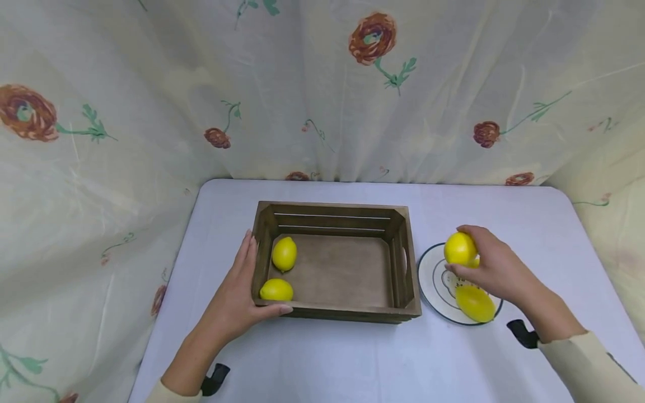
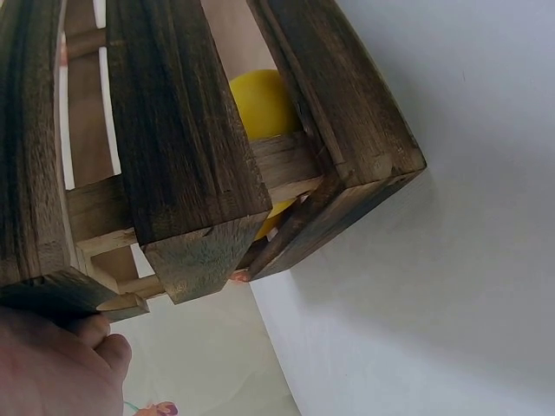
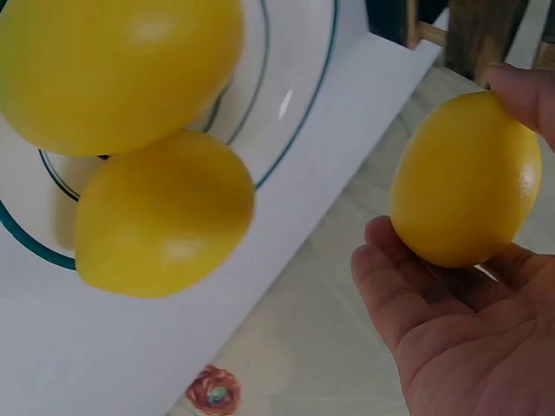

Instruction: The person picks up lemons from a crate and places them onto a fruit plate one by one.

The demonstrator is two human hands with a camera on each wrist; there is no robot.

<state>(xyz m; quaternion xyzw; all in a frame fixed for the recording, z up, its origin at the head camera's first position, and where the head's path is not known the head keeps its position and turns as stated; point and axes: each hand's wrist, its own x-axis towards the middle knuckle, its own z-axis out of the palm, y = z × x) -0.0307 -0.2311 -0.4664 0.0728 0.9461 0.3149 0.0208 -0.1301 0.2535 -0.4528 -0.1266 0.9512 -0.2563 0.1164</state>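
My right hand [image 1: 496, 266] pinches a lemon [image 1: 459, 248] between thumb and fingertips, held above a white plate [image 1: 427, 280] with a dark rim. Two more lemons lie on that plate: one [image 1: 475, 304] at its front, the other [image 3: 165, 217] mostly hidden by the hand in the head view. At the front left corner of a brown wooden crate [image 1: 347, 309] rests my left hand [image 1: 237, 299], its fingers straight along the left side and its thumb at the front rim. Inside the crate, a lemon [image 1: 284, 254] sits near the left wall, with another [image 1: 276, 290] in the front left corner.
The crate and the plate stand side by side on a table with a white cloth [image 1: 322, 364]. A flowered curtain [image 1: 282, 112] hangs behind the table and along its left and right sides. Slatted crate walls [image 2: 182, 113] show gaps in the left wrist view.
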